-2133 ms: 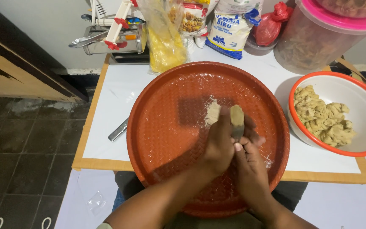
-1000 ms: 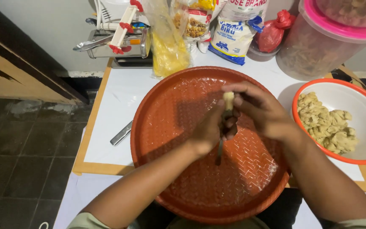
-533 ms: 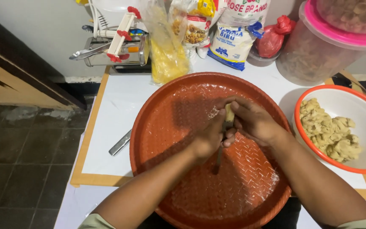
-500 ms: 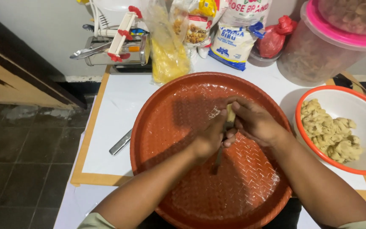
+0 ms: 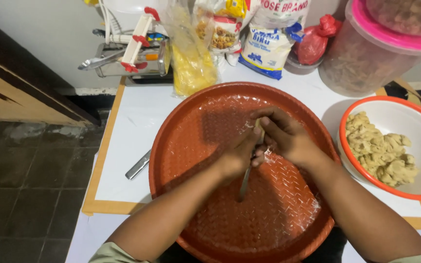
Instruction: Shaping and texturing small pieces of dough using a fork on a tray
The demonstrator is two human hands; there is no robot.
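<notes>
Shaping dough over tray: left hand grips a fork, seemingly; right hand pinches dough. Next: careful rolling.

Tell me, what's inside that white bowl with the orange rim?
The white bowl holds a heap of pale, lumpy dough pieces. What lies beneath the heap is covered, and the bowl's right edge is out of frame.
</notes>
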